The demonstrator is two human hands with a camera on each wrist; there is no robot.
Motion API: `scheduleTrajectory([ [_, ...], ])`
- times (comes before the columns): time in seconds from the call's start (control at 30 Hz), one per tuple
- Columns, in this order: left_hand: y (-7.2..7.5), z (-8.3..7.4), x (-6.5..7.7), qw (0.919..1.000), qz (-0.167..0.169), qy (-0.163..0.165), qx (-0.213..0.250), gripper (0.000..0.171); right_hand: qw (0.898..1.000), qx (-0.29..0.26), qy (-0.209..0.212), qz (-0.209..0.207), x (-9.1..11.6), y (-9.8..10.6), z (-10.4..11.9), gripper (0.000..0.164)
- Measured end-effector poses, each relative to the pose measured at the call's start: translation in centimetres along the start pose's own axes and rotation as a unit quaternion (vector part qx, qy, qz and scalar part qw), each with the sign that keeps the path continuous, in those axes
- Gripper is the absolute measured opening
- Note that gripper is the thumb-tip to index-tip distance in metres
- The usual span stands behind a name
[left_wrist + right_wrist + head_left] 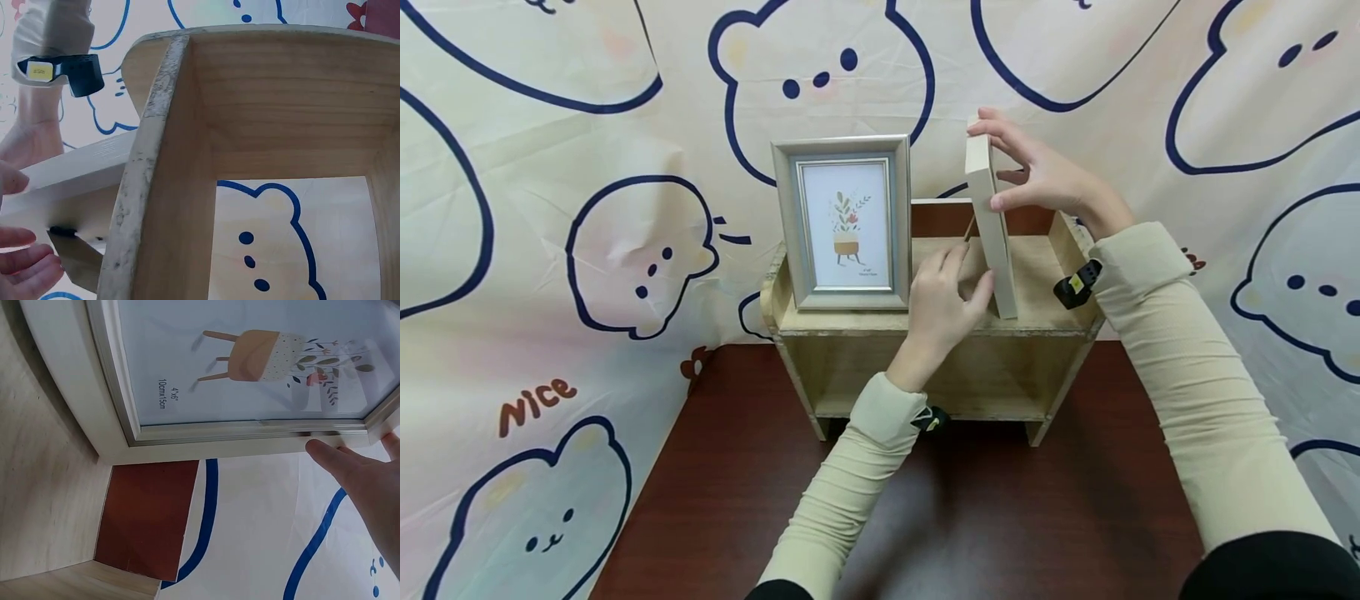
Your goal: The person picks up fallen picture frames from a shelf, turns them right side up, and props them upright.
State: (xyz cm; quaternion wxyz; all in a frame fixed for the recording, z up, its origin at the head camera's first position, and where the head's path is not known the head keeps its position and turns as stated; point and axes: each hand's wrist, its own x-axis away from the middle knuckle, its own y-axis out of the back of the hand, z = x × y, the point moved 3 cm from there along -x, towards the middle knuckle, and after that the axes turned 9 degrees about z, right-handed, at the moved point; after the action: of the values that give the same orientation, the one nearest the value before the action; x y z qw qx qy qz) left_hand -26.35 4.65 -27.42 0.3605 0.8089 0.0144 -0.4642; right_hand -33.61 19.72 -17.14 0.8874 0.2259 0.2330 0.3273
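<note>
A second picture frame [990, 225] stands edge-on on the top of a small wooden shelf [887, 321]. My right hand [1045, 171] grips it at its upper edge, fingers over the top and thumb on the side. Its print of a potted plant [256, 356] shows in the right wrist view. Behind the frame, my left hand [946, 304] has its fingers extended beside the back. In the left wrist view those fingertips [37, 269] lie close to the frame's folding stand [78, 262], which is swung out; contact is unclear.
A grey-beige picture frame [786, 225] with a plant print stands upright on the shelf's left side. The shelf has raised side panels [1070, 250] and an open lower compartment. It sits on a dark red-brown table [737, 500] against a bear-patterned cloth [647, 142].
</note>
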Motion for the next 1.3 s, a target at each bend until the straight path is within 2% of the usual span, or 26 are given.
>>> scheduleTrajectory([
  [0.13, -0.4, -0.3, 0.0, 0.9996, 0.008, 0.018, -0.019, 0.045, 1.0, 0.001, -0.001, -0.003, 0.0, 0.0, 0.1, 0.082],
  [0.33, -1.0, -0.4, 0.0, 0.9986, -0.008, 0.043, -0.03, 0.04, 1.0, 0.002, -0.004, -0.008, 0.0, 0.0, 0.1, 0.082],
  [0.5, -0.9, -0.3, -0.2, 0.9988, -0.008, 0.043, -0.022, 0.04, 1.0, 0.01, -0.009, -0.017, 0.0, -0.1, 0.1, 0.082],
  [0.63, -0.8, 0.0, -0.2, 0.999, -0.002, 0.039, -0.021, 0.041, 0.999, 0.036, -0.024, -0.029, 0.1, -0.1, 0.1, 0.083],
  [0.97, -0.4, 0.5, -0.7, 0.9989, 0.033, 0.029, -0.012, 0.043, 0.993, 0.09, -0.046, -0.062, 0.4, -0.3, 0.2, 0.083],
  [1.3, -0.4, 1.3, -1.4, 0.9959, 0.083, 0.037, 0.008, 0.044, 0.984, 0.128, -0.081, -0.096, 0.6, -0.4, 0.2, 0.082],
])
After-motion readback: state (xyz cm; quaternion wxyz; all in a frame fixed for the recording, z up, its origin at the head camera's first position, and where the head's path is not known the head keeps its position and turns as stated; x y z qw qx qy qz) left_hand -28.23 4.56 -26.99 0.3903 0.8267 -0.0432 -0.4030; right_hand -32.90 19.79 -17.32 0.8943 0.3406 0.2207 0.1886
